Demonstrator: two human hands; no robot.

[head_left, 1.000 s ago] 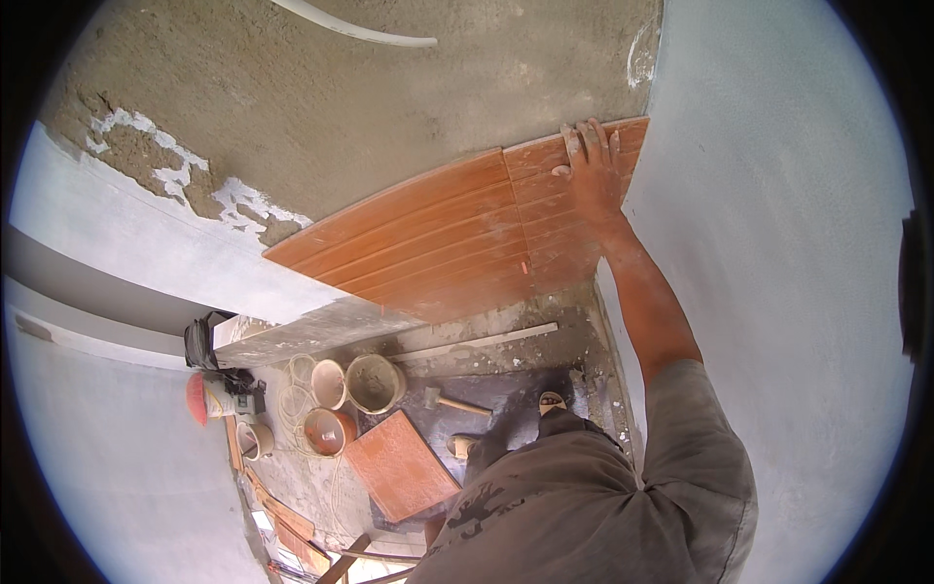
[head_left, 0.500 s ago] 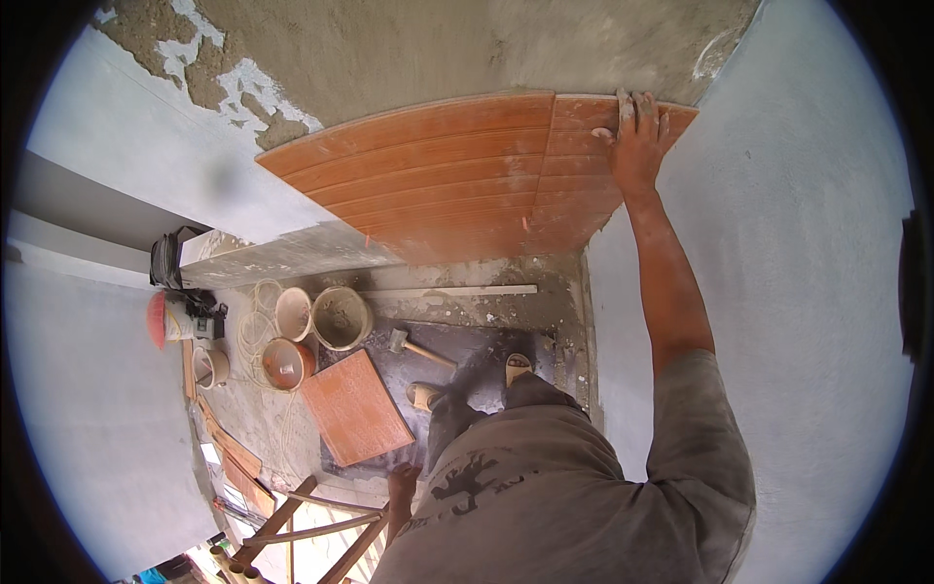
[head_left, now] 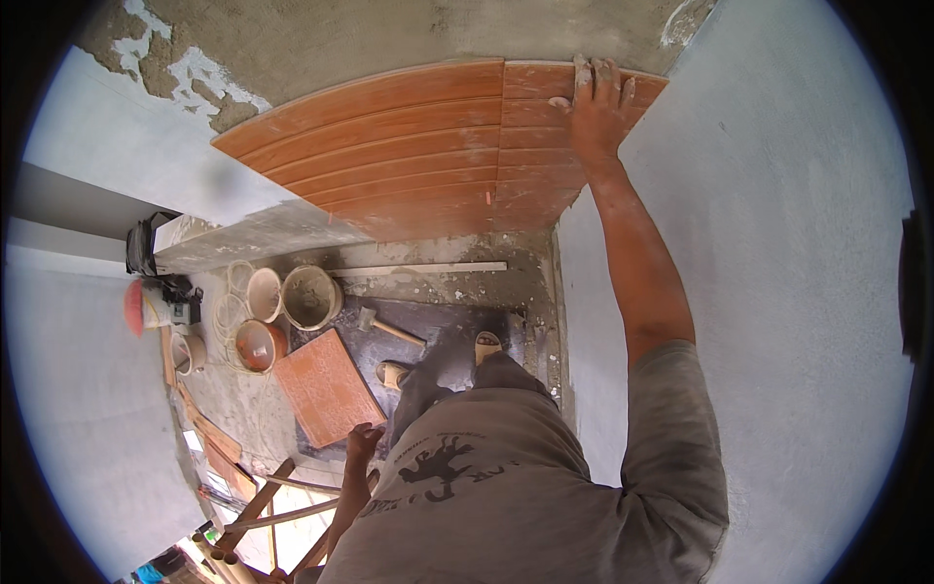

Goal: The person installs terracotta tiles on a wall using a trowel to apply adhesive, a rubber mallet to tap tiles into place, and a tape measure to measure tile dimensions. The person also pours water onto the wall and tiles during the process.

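Lining the wall (head_left: 389, 29), orange tiles (head_left: 389, 127) stand edge to edge. Below lie a loose tile (head_left: 331, 387) and a mallet (head_left: 394, 331). The right hand (head_left: 595, 112) rests on the orange tiles, fingers outstretched; the left hand (head_left: 363, 441) hangs low, its grip unclear.

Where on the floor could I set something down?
Dark sheet, between the mallet and right foot: a bare strip. Grey floor, between the orange tile and wooden strips: mostly bare. Crowded: around the three clustered buckets, and by the tile's near corner, where the left hand hangs.
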